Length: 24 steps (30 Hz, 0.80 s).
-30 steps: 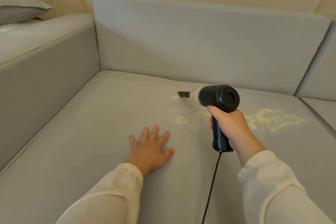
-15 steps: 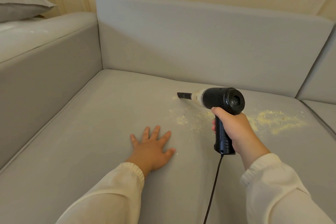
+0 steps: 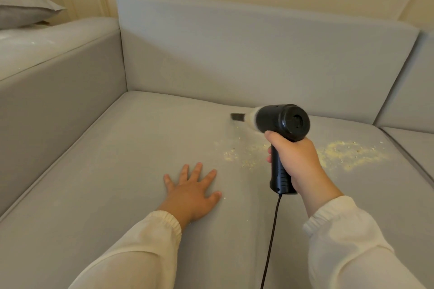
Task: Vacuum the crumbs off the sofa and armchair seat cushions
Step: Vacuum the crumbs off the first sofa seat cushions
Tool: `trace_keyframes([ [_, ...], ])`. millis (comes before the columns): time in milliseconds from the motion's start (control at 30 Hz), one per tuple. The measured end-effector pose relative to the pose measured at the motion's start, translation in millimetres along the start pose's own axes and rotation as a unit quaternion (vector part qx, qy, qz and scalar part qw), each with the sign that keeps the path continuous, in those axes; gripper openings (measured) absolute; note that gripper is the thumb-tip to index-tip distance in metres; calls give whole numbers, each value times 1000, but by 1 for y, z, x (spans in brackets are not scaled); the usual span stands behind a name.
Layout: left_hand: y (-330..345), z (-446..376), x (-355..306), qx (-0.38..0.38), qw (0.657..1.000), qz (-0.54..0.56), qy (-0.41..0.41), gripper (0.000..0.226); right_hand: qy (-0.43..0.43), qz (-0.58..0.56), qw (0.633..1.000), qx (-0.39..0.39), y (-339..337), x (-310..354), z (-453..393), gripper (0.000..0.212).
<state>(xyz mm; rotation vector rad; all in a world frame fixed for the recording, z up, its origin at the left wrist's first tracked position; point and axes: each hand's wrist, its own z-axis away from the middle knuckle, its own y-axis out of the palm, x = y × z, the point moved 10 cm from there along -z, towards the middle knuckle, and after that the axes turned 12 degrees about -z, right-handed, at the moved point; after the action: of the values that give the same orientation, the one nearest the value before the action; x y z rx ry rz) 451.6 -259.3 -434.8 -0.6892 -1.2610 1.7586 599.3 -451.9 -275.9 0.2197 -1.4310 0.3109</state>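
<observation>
- Two patches of crumbs lie on the seat cushion point(image 3: 131, 148): a thin scatter point(image 3: 237, 155) just left of the right hand point(image 3: 298, 162), and a thicker yellow drift point(image 3: 347, 153) on its far side, near the seam with the next cushion point(image 3: 411, 143).
- The right hand is wrapped tight round the grip of the black handheld vacuum point(image 3: 281, 122), whose nozzle point(image 3: 237, 116) points left, low over the fabric just beyond the thin scatter. The nozzle looks blurred, so I can't tell if it touches the cushion.
- The left hand point(image 3: 191, 191) holds nothing; it lies flat, fingers spread, pressed on the cushion, well left of the crumbs.
- Biggest risk, to my eye: the sleeve point(image 3: 347, 239) and wrist hang right beside the thick drift. A sweep back to the right could drag the cuff through it and smear crumbs toward the seam, where they would be hard to reach.
- The cord point(image 3: 272, 237) dangles from the handle base across the front of the cushion. It could snag on an arm or knee and jerk the nozzle off line.
- Held too high, the nozzle may only stir the light crumbs about instead of lifting them.
- Leaning harder on the flat hand would dimple the cushion, and loose bits might roll toward the palm.
- A few specks show on the armrest top point(image 3: 47, 42); easy to miss.
</observation>
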Motion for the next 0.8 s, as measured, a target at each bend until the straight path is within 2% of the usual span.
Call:
trace_keyframes([
  [100, 0, 0, -1, -4, 1000, -1, 0, 71, -2, -5, 999, -39, -21, 2, -6, 14],
  [233, 1, -1, -1, -3, 1000, -2, -1, 71, 36, -10, 999, -34, -28, -10, -10, 16],
  [400, 1, 0, -1, -1, 1000, -2, 0, 71, 68, -24, 997, -19, -32, -14, -15, 29],
  [633, 1, 0, -1, -4, 1000, -2, -1, 71, 63, -7, 998, -5, -39, -11, -17, 29],
  [800, 2, -1, 0, 2, 1000, -3, 0, 71, 40, -19, 998, -44, -48, -10, -20, 24],
])
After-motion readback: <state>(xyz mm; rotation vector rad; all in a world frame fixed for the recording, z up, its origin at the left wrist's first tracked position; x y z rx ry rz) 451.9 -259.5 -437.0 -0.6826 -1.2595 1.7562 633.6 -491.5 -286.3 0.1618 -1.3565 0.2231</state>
